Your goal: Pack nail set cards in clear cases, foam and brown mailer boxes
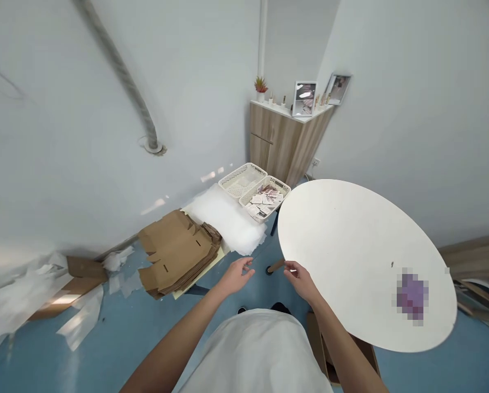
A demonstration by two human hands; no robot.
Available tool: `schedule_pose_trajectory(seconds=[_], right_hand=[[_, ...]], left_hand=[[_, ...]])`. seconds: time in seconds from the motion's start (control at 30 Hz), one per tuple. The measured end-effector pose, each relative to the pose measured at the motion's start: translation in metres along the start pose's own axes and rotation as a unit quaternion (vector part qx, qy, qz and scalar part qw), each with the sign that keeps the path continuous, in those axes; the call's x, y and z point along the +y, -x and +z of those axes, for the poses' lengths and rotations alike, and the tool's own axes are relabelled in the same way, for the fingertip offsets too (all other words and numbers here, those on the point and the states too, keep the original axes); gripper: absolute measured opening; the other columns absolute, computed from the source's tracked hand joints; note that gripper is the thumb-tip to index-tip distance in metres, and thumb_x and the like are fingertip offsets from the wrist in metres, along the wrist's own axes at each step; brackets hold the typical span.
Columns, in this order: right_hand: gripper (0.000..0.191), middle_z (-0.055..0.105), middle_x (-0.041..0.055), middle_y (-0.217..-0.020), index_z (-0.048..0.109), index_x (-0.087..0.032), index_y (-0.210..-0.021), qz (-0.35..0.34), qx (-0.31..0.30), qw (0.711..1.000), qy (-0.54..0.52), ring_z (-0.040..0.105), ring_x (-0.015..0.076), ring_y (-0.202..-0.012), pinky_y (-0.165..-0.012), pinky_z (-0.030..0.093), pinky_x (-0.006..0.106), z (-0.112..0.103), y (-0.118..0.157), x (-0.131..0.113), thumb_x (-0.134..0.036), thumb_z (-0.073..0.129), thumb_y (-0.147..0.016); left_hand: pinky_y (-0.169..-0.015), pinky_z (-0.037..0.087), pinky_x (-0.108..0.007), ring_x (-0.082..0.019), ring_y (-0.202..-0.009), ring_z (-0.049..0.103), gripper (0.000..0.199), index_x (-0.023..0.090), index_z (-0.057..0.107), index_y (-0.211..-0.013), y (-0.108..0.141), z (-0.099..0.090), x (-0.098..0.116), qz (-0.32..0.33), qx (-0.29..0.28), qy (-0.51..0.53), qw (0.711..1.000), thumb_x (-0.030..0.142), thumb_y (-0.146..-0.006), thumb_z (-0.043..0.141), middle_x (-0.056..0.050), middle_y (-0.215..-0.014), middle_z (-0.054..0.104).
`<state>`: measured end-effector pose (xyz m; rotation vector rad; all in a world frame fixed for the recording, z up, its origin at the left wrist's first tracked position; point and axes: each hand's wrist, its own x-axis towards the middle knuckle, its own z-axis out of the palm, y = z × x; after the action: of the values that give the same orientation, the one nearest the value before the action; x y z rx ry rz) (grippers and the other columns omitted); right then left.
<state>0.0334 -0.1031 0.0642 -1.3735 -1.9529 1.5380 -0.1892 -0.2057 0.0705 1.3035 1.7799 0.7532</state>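
Observation:
My left hand (237,275) hangs in the air with its fingers loosely bent and apart, and nothing shows in it. It is nearest to a stack of flat brown cardboard boxes (174,248) and a pile of white foam sheets (226,218). By the left edge of the round white table (334,234), my right hand (299,279) is held with half-curled fingers, thumb apart, and no object visible in it. Whether it touches the table edge I cannot tell. Beyond the foam stand two cream plastic baskets; the nearer basket (285,192) holds printed packets (264,199).
The farther basket (224,185) has clear material inside. A blurred purple item (411,296) lies on the table's right side. An open cardboard box (316,341) stands beneath the table. Plastic wrapping (23,289) covers the floor at left. A wooden cabinet (279,136) stands in the corner.

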Motion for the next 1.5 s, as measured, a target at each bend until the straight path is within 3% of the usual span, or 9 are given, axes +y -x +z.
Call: schedule_pose_trajectory(seconds=[0.17,0.33,0.67,0.93,1.17,1.4,1.5], right_hand=[[0.037,0.063,0.0055,-0.093,0.057,-0.021,-0.105,-0.031,-0.019,0.999,0.016,0.06,0.0174,-0.079,-0.071,0.049,0.033,0.012,-0.044,-0.023,-0.036,0.053,-0.072],[0.037,0.062,0.0054,-0.097,0.056,-0.022,-0.106,-0.032,-0.024,0.998,0.049,0.06,0.0173,-0.078,-0.068,0.049,0.033,0.012,-0.107,-0.037,-0.037,0.051,-0.073],[0.038,0.058,0.0061,-0.109,0.052,-0.022,-0.11,-0.082,-0.037,0.982,0.165,0.055,0.0204,-0.096,-0.08,0.044,0.035,0.013,-0.251,-0.052,-0.033,0.049,-0.074],[0.05,0.042,0.01,-0.13,0.051,-0.021,-0.113,-0.141,-0.091,0.941,0.294,0.036,0.029,-0.12,-0.094,0.032,0.045,0.014,-0.344,-0.04,-0.034,0.064,-0.066],[0.047,0.039,0.0107,-0.133,0.052,-0.019,-0.108,-0.148,-0.127,0.902,0.385,0.034,0.031,-0.119,-0.092,0.029,0.047,0.028,-0.379,-0.032,-0.022,0.066,-0.064],[0.034,0.045,0.0079,-0.128,0.054,-0.02,-0.102,-0.125,-0.111,0.901,0.401,0.036,0.0294,-0.114,-0.089,0.029,0.043,0.037,-0.385,-0.03,-0.013,0.055,-0.068],[0.031,0.047,0.0086,-0.126,0.055,-0.019,-0.099,-0.123,-0.104,0.903,0.397,0.037,0.029,-0.112,-0.088,0.028,0.043,0.038,-0.385,-0.032,-0.011,0.052,-0.07]], left_hand=[[-0.077,0.046,-0.033,-0.021,-0.092,0.058,0.045,0.017,0.05,-0.115,-0.018,-0.024,-0.021,-0.004,0.041,0.022,0.999,0.042,-0.078,0.047,-0.01,-0.111,0.058],[-0.078,0.046,-0.032,-0.02,-0.093,0.057,0.044,0.018,0.049,-0.116,-0.055,-0.041,-0.023,-0.015,0.054,0.009,0.998,0.04,-0.077,0.048,-0.009,-0.113,0.057],[-0.086,0.043,-0.036,-0.022,-0.101,0.052,0.041,0.019,0.049,-0.115,-0.175,-0.075,-0.009,-0.046,0.024,-0.065,0.997,0.036,-0.078,0.047,-0.009,-0.114,0.053],[-0.096,0.036,-0.037,-0.024,-0.11,0.046,0.04,0.015,0.05,-0.112,-0.269,-0.07,-0.022,-0.063,0.014,-0.095,0.993,0.033,-0.076,0.051,-0.012,-0.117,0.05],[-0.098,0.032,-0.037,-0.027,-0.118,0.038,0.044,0.012,0.049,-0.109,-0.327,-0.056,-0.046,-0.11,-0.016,-0.122,0.986,0.032,-0.07,0.057,-0.015,-0.12,0.047],[-0.096,0.034,-0.034,-0.025,-0.115,0.042,0.039,0.013,0.052,-0.103,-0.337,-0.045,-0.06,-0.14,-0.035,-0.105,0.984,0.034,-0.071,0.056,-0.014,-0.116,0.05],[-0.097,0.033,-0.034,-0.026,-0.115,0.043,0.05,0.01,0.049,-0.11,-0.338,-0.047,-0.06,-0.165,-0.015,-0.084,0.983,0.033,-0.067,0.06,-0.015,-0.119,0.048]])
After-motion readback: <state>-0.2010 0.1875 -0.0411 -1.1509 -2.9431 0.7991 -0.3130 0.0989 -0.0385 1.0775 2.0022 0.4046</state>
